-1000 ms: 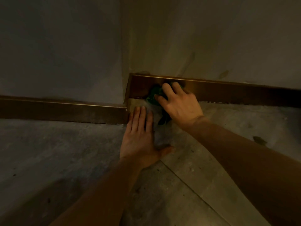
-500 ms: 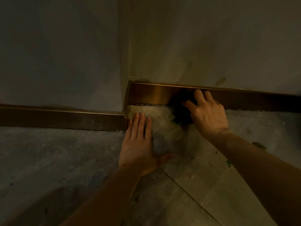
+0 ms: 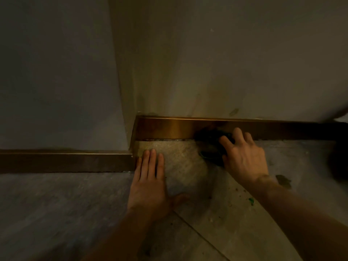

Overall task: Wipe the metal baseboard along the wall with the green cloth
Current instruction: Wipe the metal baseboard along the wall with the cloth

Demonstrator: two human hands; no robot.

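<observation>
Right hand point(image 3: 244, 159), fingers closed on green cloth point(image 3: 212, 147), presses it against metal baseboard point(image 3: 169, 128) at 2 o'clock. Left hand point(image 3: 148, 183) flat, open on floor point(image 3: 56, 204): likely bracing.

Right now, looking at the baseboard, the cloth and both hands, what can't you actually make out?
- Cloth: mostly hidden under the right hand; in the dim head view it reads nearly black, so colour and shape are unclear.
- Baseboard behind the cloth and fingers: covered, so its state there is unknown.
- Baseboard's far right: lost in shadow and cut off by the frame edge.
- Left hand: palm down on the floor, so anything beneath it is hidden.
</observation>
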